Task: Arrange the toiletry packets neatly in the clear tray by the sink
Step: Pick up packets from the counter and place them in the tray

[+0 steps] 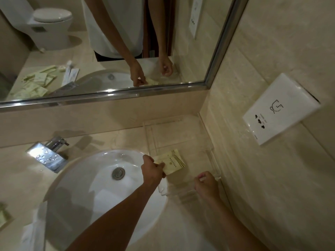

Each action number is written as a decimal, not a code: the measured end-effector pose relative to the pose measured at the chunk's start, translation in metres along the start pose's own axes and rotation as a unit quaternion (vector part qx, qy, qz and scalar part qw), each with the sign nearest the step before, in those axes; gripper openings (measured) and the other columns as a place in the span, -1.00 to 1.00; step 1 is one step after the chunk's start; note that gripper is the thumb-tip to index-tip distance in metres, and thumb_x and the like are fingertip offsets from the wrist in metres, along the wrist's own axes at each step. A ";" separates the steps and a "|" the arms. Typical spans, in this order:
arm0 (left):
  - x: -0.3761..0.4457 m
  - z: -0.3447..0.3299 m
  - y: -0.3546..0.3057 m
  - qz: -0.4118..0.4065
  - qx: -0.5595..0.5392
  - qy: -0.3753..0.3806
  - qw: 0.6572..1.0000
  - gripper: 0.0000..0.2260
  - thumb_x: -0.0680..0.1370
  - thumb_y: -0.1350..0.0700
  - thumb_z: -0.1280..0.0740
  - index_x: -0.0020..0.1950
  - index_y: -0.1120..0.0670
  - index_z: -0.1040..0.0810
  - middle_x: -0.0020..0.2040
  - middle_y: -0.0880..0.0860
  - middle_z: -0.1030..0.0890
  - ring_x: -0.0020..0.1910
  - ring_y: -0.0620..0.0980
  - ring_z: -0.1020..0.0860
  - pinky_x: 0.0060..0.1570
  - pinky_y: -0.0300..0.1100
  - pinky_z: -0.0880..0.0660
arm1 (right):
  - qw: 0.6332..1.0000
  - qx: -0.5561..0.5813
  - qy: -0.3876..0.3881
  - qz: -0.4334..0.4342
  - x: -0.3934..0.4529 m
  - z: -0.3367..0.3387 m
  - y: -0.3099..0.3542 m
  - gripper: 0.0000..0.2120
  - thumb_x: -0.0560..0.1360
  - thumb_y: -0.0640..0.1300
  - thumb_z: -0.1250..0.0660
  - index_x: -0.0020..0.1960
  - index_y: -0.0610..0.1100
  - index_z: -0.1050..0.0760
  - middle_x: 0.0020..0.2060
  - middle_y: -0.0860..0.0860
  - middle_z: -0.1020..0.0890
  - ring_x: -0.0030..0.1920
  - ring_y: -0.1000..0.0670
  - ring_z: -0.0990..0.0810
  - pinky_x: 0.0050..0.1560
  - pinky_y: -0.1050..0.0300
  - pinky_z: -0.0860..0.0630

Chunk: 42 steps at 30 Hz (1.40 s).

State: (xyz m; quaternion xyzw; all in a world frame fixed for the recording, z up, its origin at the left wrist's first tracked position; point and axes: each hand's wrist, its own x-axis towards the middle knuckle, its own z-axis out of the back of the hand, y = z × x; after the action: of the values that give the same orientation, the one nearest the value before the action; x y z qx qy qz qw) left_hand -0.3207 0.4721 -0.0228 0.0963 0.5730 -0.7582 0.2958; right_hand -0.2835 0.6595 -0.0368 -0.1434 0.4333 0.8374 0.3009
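A pale yellow-green toiletry packet [171, 161] lies in the clear tray [210, 148], which sits on the counter right of the white sink [87, 185]. My left hand [152, 168] reaches over the sink's rim and pinches the packet's near left end. My right hand [205, 184] is at the tray's near right edge, fingers curled; whether it grips the clear rim I cannot tell. More packets [3, 215] lie at the far left edge of the counter.
A chrome faucet [49, 154] stands behind the sink. The mirror [108, 44] above reflects several packets on the left counter. A white wall socket plate [280, 109] is on the right wall, close beside the tray. White plastic wrap [34, 230] lies left of the sink.
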 end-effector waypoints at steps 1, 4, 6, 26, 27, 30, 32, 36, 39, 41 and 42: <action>0.003 0.000 0.003 0.002 0.008 -0.011 1.000 -0.73 0.49 0.29 -0.37 -0.05 0.15 -0.26 -0.18 0.24 -0.62 -0.45 0.15 -0.61 -0.52 -0.11 -0.54 | 1.000 -0.007 0.002 0.002 -0.001 0.000 -0.002 -0.93 0.41 -0.17 -0.33 -0.11 -0.09 -0.47 -0.27 -0.10 -0.67 -0.26 -0.09 -0.63 -0.40 0.20 -0.39; 0.007 0.000 0.007 0.017 0.038 -0.052 0.998 -0.72 0.45 0.20 -0.42 -0.12 0.11 -0.29 -0.19 0.20 -0.61 -0.34 0.20 -0.63 -0.33 0.05 -0.61 | 1.000 -0.017 0.000 0.004 0.000 -0.001 -0.005 -0.92 0.41 -0.15 -0.33 -0.09 -0.09 -0.47 -0.27 -0.10 -0.68 -0.25 -0.09 -0.63 -0.35 0.17 -0.43; 0.010 0.000 0.007 0.018 0.035 -0.067 0.997 -0.71 0.43 0.18 -0.44 -0.16 0.08 -0.29 -0.18 0.19 -0.59 -0.29 0.21 -0.63 -0.28 0.11 -0.62 | 1.000 -0.020 -0.002 -0.001 0.002 -0.002 -0.005 -0.92 0.41 -0.13 -0.33 -0.11 -0.06 -0.47 -0.27 -0.10 -0.67 -0.25 -0.10 -0.64 -0.32 0.16 -0.45; -0.001 -0.022 0.019 -0.421 0.560 0.049 0.712 -0.63 0.28 0.14 -0.54 0.04 0.09 -0.55 -0.08 0.06 -0.63 -0.22 0.07 -0.61 -0.24 -0.08 -0.53 | 0.999 -0.005 0.000 0.034 0.004 -0.002 0.009 -0.85 0.44 -0.10 -0.40 -0.23 0.00 -0.44 -0.32 -0.06 -0.66 -0.30 -0.09 -0.66 -0.28 0.10 -0.55; 0.001 -0.023 0.018 -0.418 0.581 0.048 0.697 -0.58 0.21 0.14 -0.59 0.01 0.08 -0.55 -0.12 0.04 -0.63 -0.28 0.06 -0.62 -0.29 -0.09 -0.52 | 0.999 -0.006 0.001 0.034 0.004 -0.001 0.009 -0.87 0.43 -0.10 -0.40 -0.23 -0.01 -0.45 -0.32 -0.06 -0.66 -0.30 -0.08 -0.65 -0.29 0.11 -0.54; 0.006 -0.023 0.016 -0.417 0.602 0.042 0.679 -0.57 0.14 0.14 -0.62 -0.06 0.10 -0.58 -0.17 0.04 -0.64 -0.46 0.03 -0.60 -0.44 -0.15 -0.46 | 0.999 -0.009 -0.001 0.034 0.008 0.002 0.005 -0.89 0.41 -0.12 -0.38 -0.24 -0.01 -0.46 -0.35 -0.07 -0.66 -0.32 -0.10 -0.65 -0.27 0.04 -0.57; 0.008 -0.020 0.013 -0.408 0.610 0.039 0.678 -0.61 0.20 0.15 -0.60 -0.03 0.11 -0.59 -0.18 0.03 -0.65 -0.51 0.03 -0.60 -0.51 -0.17 -0.43 | 0.999 -0.015 -0.002 0.035 0.008 0.005 0.005 -0.88 0.41 -0.14 -0.36 -0.25 0.00 -0.45 -0.36 -0.08 -0.66 -0.34 -0.10 -0.64 -0.27 0.05 -0.56; 0.008 -0.013 0.009 -0.387 0.627 0.044 0.675 -0.68 0.52 0.21 -0.32 0.27 0.18 -0.44 -0.03 0.10 -0.67 -0.21 0.15 -0.67 -0.36 -0.13 -0.39 | 0.999 -0.015 -0.011 0.034 0.005 0.010 0.003 -0.87 0.43 -0.18 -0.33 -0.25 0.00 -0.45 -0.36 -0.08 -0.66 -0.36 -0.08 -0.62 -0.32 0.14 -0.49; 0.010 -0.011 0.008 -0.375 0.631 0.047 0.678 -0.70 0.54 0.26 -0.25 0.27 0.19 -0.42 -0.05 0.12 -0.68 -0.15 0.17 -0.66 -0.33 -0.12 -0.34 | 0.999 -0.014 -0.002 0.033 0.004 0.009 -0.001 -0.87 0.43 -0.18 -0.33 -0.25 0.00 -0.45 -0.37 -0.07 -0.65 -0.35 -0.10 -0.63 -0.30 0.10 -0.53; 0.009 -0.009 0.007 -0.360 0.631 0.056 0.685 -0.75 0.52 0.26 -0.26 0.20 0.16 -0.47 -0.11 0.10 -0.69 -0.19 0.16 -0.67 -0.35 -0.14 -0.36 | 0.999 -0.021 0.001 0.036 0.002 0.008 -0.001 -0.87 0.42 -0.19 -0.33 -0.26 0.00 -0.45 -0.37 -0.07 -0.65 -0.35 -0.08 -0.62 -0.32 0.14 -0.51; 0.010 -0.009 0.007 -0.357 0.627 0.061 0.689 -0.79 0.53 0.23 -0.28 0.17 0.15 -0.49 -0.13 0.09 -0.70 -0.20 0.16 -0.67 -0.36 -0.14 -0.38 | 0.999 -0.026 0.004 0.038 0.002 0.008 0.000 -0.86 0.43 -0.19 -0.33 -0.25 0.00 -0.45 -0.36 -0.07 -0.65 -0.35 -0.06 -0.62 -0.36 0.17 -0.49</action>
State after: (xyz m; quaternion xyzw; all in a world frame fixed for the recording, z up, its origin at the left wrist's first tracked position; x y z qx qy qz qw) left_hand -0.3267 0.4760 -0.0360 0.0938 -0.0283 -0.9819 -0.1621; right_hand -0.2846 0.6663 -0.0331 -0.1380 0.4175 0.8586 0.2635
